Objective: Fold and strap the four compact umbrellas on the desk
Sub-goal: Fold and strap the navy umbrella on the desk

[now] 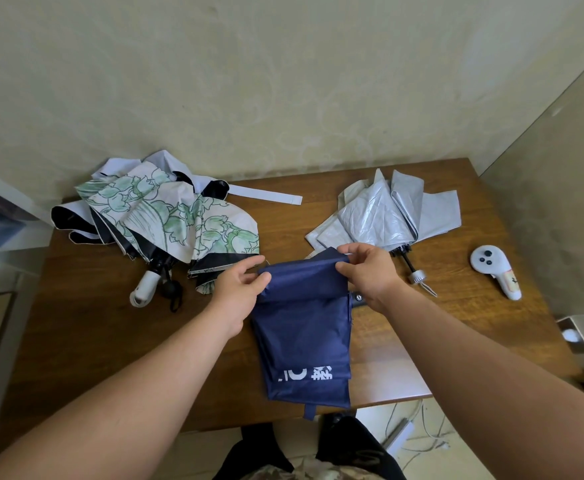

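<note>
A navy blue umbrella (pixel 304 341) with white lettering hangs over the middle of the wooden desk (pixel 93 323), its canopy flattened into pleats. My left hand (pixel 238 289) pinches its top left corner. My right hand (pixel 370 271) pinches the top right fold. At the back left lies a floral green-and-white umbrella (pixel 166 213) with a white handle, unfolded and crumpled. Under and behind it lies a pale umbrella with black lining (pixel 86 226), its white strap stretched to the right. A silver umbrella (pixel 387 209) lies loosely collapsed at the back right.
A white handheld controller (pixel 494 271) rests near the desk's right edge. The desk stands against a beige wall, in a corner on the right. Cables lie on the floor under the front right corner. My legs show below the front edge.
</note>
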Demonstrator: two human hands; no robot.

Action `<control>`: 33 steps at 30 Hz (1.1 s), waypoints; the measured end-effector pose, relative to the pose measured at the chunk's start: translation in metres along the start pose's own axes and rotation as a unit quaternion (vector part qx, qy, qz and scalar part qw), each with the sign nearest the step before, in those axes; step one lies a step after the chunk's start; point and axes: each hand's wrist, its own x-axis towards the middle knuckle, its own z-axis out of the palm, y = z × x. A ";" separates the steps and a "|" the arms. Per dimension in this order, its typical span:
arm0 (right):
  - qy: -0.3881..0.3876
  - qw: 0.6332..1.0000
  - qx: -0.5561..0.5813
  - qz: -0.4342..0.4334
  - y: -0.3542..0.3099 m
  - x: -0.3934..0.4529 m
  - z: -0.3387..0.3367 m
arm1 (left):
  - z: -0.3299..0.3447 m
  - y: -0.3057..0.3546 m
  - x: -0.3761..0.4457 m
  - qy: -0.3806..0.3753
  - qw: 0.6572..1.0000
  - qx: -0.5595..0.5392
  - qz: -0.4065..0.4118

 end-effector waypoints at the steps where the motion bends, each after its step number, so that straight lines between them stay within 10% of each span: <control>1: 0.010 0.999 -0.035 -0.009 0.001 0.001 -0.001 | 0.000 0.001 0.001 0.010 1.000 0.008 0.008; 10: 0.005 0.967 -0.232 -0.105 0.000 -0.009 -0.014 | -0.005 -0.003 0.000 -0.006 0.997 0.071 0.027; 19: -0.065 0.819 -0.433 -0.370 0.006 -0.032 -0.026 | -0.019 0.004 -0.015 -0.055 0.921 0.342 0.180; 26: -0.023 0.839 -0.414 -0.353 0.025 -0.038 -0.020 | -0.019 0.000 -0.020 -0.099 0.853 0.427 0.282; 33: -0.027 0.869 -0.365 -0.334 0.049 -0.050 -0.037 | -0.026 -0.018 -0.023 -0.061 0.873 0.393 0.282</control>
